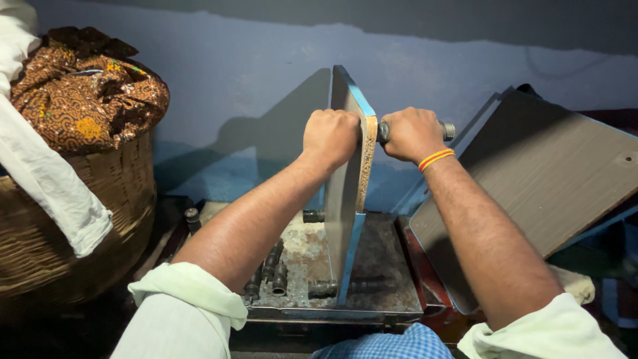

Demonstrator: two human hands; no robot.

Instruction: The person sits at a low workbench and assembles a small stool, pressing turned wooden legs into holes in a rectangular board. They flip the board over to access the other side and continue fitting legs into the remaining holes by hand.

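A grey board with blue edging (345, 199) stands upright on its edge on a rusty metal tray (389, 292). My left hand (330, 136) is closed around the board's top from the left side. On the board's right side, level with its top, my right hand (412, 133) grips a threaded metal pipe piece (447, 130) that sticks out from the board. A second pipe piece (362, 286) passes through the board near its bottom.
Several dark pipe fittings (269, 269) lie on the tray at the left. A second grey board (545, 186) leans against the blue wall at the right. A woven basket (60, 226) with patterned brown cloth (86, 93) stands at the left.
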